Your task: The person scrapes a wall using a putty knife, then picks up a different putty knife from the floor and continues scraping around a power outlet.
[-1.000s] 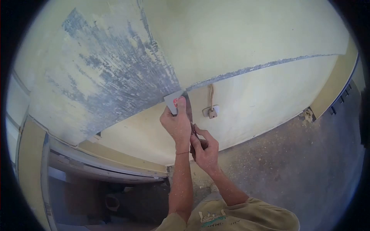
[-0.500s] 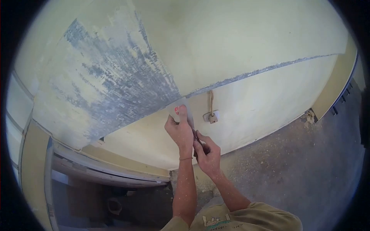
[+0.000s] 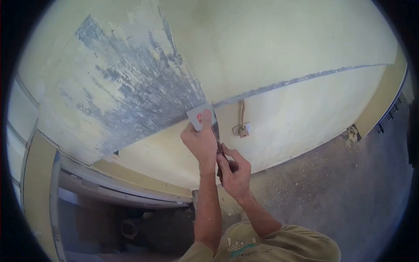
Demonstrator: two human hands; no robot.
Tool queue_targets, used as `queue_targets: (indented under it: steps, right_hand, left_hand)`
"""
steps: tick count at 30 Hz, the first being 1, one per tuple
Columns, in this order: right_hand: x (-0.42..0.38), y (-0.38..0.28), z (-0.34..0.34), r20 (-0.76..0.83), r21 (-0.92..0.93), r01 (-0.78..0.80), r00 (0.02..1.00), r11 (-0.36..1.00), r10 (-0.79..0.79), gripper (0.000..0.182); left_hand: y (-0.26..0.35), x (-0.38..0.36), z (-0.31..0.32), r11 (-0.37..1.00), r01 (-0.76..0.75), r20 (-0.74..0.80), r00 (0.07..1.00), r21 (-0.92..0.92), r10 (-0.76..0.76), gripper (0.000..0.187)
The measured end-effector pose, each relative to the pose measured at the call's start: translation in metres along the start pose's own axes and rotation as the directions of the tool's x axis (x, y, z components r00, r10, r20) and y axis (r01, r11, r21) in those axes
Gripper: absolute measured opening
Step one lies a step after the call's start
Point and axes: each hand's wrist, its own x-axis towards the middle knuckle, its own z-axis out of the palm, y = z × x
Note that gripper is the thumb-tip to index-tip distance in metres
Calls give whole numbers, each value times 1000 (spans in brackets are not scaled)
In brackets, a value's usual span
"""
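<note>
A putty knife (image 3: 194, 115) with a pale flat blade and a red mark lies against the lower edge of the grey, scraped wall patch (image 3: 152, 85). My left hand (image 3: 201, 146) is closed on its blade, thumb pressed along the face near the red mark. Lower down and to the right, my right hand (image 3: 235, 172) wraps round the dark handle, which its fingers partly hide. The blade overlaps the corner where the scraped patch meets the smooth cream wall.
A wall socket (image 3: 242, 129) with a cable hangs right of the blade. Below, the floor (image 3: 314, 187) is strewn with pale flakes. At lower left a wooden ledge (image 3: 131, 185) borders a dark recess. A door frame (image 3: 379, 96) stands at right.
The putty knife has slid slightly up and left, its blade now overlapping more of the scraped patch. My left hand has gone with it; my right hand has shifted only slightly.
</note>
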Motion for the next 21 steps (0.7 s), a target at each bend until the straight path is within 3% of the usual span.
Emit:
queue_targets:
  steps: [2,4,7,8,9,12,15,18,21]
  right_hand:
    - [-4,9,3,-11,-23,1,1000,1000,-1,30]
    - [4,21,7,-36,13,106,994,994,-105,29]
    - [-1,19,4,-29,-69,170,985,983,-172,28]
    - [-3,18,3,-35,-68,175,983,982,-178,29]
    - [-6,18,0,-31,-74,185,982,980,-188,29]
    - [-6,17,-4,-15,-108,126,992,986,-128,30]
    - [-4,23,-8,2,-78,91,996,993,-92,30]
    - [-2,28,-6,-5,-63,82,997,995,-83,29]
    - [3,25,0,-30,-22,67,997,997,-68,29]
  left_hand:
    - [-6,-6,-6,995,70,28,997,74,-73,35]
    - [-19,0,-8,999,37,116,993,-4,-36,40]
    - [-26,-1,-3,996,-46,68,996,-81,52,41]
    - [-25,-3,-4,993,68,116,992,-93,-57,40]
    - [-27,-7,-3,992,65,115,992,-105,-53,40]
    - [-24,-13,-2,988,9,72,997,-155,3,40]
    - [-23,-13,-4,996,78,80,994,-51,-74,40]
    - [-28,-9,-3,1000,-10,81,997,25,8,38]
    - [-18,-6,5,986,-108,-3,994,-126,108,38]
